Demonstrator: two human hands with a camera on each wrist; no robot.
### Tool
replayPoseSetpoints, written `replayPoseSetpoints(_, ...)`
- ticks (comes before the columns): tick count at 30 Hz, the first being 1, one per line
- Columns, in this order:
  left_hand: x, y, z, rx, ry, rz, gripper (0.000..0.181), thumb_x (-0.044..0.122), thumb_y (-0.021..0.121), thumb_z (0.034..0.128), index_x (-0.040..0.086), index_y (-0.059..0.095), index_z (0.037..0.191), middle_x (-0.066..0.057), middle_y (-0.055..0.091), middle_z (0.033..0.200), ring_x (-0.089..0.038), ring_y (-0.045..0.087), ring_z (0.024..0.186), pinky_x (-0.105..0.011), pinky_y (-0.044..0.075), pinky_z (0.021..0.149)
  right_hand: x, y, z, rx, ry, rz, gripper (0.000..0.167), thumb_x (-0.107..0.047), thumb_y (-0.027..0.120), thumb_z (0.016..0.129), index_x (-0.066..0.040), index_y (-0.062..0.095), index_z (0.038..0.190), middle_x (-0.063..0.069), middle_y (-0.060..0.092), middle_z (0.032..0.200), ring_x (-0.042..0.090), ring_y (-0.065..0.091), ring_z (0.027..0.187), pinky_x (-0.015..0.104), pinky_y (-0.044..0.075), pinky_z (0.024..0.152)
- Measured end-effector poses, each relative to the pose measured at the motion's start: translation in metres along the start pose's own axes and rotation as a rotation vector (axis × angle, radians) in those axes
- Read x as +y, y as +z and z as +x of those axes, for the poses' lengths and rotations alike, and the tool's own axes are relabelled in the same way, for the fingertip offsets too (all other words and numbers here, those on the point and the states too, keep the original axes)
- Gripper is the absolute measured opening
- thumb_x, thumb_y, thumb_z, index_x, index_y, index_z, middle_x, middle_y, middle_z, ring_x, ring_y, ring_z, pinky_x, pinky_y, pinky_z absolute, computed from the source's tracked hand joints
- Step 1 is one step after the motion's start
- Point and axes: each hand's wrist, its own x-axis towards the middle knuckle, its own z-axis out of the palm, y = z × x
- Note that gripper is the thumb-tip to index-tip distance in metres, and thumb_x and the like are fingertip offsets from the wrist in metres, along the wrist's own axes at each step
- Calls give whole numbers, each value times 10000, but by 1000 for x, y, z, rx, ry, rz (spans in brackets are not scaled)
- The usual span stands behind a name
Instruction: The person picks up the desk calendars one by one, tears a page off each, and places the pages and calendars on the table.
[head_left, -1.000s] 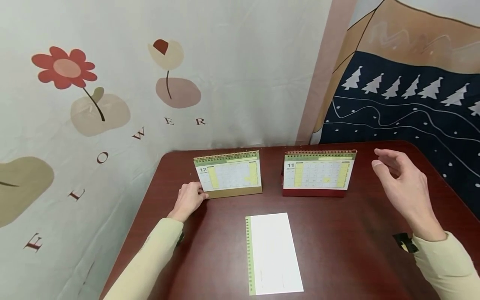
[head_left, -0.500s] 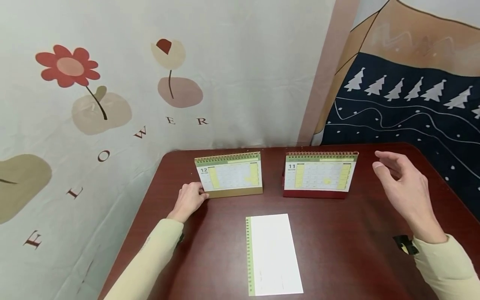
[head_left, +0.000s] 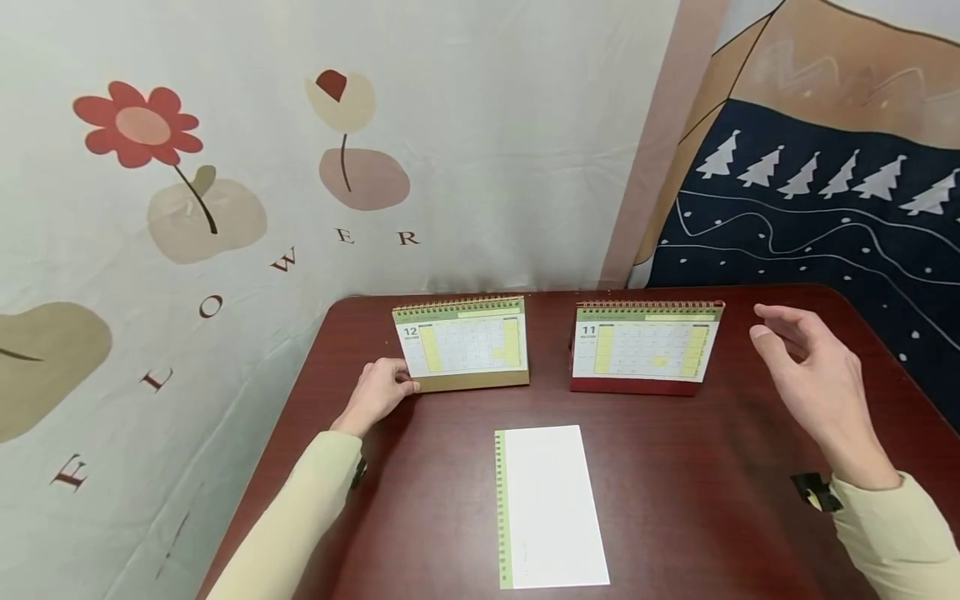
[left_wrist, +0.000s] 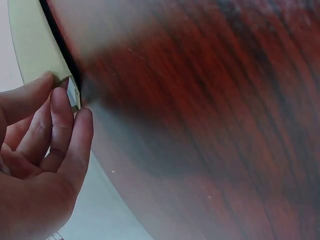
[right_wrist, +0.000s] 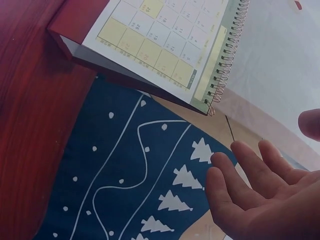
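Observation:
In the head view, my left hand (head_left: 372, 395) is at the lower left corner of a desk calendar (head_left: 471, 348) that shows 12 and has a gold base. The left wrist view shows the thumb and fingertips pinching the end of that base (left_wrist: 35, 47). A second desk calendar (head_left: 647, 347), showing 11 on a dark red base, stands to its right. My right hand (head_left: 821, 383) hovers beside this one, apart from it, fingers relaxed and holding nothing. On the table nearer to me lies a white sheet (head_left: 557, 507) with a green punched edge along its left side.
The dark red-brown table (head_left: 675, 492) has rounded far corners. Behind it hangs a light cloth (head_left: 510, 183) with printed flowers and letters. At the right is a dark blue cloth (head_left: 795, 225) with printed white trees.
The head view has shifted slightly. Both hands, the two calendars and the sheet keep their places.

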Motion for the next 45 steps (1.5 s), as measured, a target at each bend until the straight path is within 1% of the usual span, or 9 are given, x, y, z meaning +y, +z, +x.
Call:
replayPoseSetpoints(6,0,1,0,-2,-7,-36,66,94,789,880,61,759,929,-68,776,889,-253,707,886,-432,544,799,0,0,0,10,-1,2,420,-347,557,1059,-169,603,1436,89,628,1387,-239,434,1033,46,336,822)
replayPoseSetpoints(12,1,1,-1,-9,-36,-69,160,91,782,882,34,755,1030,-91,772,955,-249,719,921,-439,560,833,0,0,0,7,1,0,421,-354,555,1060,-170,599,1436,128,618,1409,-241,426,1032,45,335,822)
replayPoseSetpoints(16,2,0,-1,-7,-55,-91,185,105,794,873,42,745,1040,-76,765,952,-223,716,893,-428,558,819,1,0,0,8,1,-1,423,-354,556,1060,-164,600,1435,144,617,1401,-242,423,1022,60,331,816)
replayPoseSetpoints(24,3,-1,-3,11,-63,-122,275,142,800,881,47,746,1133,-96,774,1013,-225,729,917,-445,542,856,1,0,-1,-12,15,-11,449,-367,542,1065,-164,573,1465,185,591,1434,-222,411,1019,93,337,818)
replayPoseSetpoints(31,2,-3,-5,13,-72,-138,326,189,820,862,61,727,1147,-97,770,1037,-228,729,924,-456,535,879,2,0,0,-19,21,-9,456,-367,542,1066,-174,563,1478,184,580,1449,-200,417,1023,99,330,806)
replayPoseSetpoints(36,1,-5,-6,-3,-89,-162,486,275,816,875,38,670,1274,-143,735,1168,-281,706,1036,-479,532,926,2,-1,-1,-14,16,-11,457,-369,540,1064,-181,562,1481,169,578,1453,-141,473,1086,89,335,819)
replayPoseSetpoints(39,1,-6,-3,4,-94,-241,564,302,791,912,7,620,1361,-187,690,1272,-328,674,1135,-487,528,959,2,-3,-2,-16,25,-15,467,-385,541,1062,-191,554,1486,156,574,1455,-118,488,1101,71,335,815)
replayPoseSetpoints(41,1,-7,1,39,-98,-299,510,281,771,938,-3,639,1340,-195,695,1260,-336,669,1141,-468,529,951,2,-3,-3,-19,30,-19,472,-399,537,1061,-194,550,1486,151,575,1448,-117,482,1091,60,333,808)
replayPoseSetpoints(45,5,-7,8,117,-130,-337,288,214,750,961,8,733,1162,-147,762,1054,-295,680,1001,-370,507,834,3,-1,-3,-30,31,-26,472,-401,534,1063,-179,551,1480,164,578,1439,-47,512,1133,61,335,802)
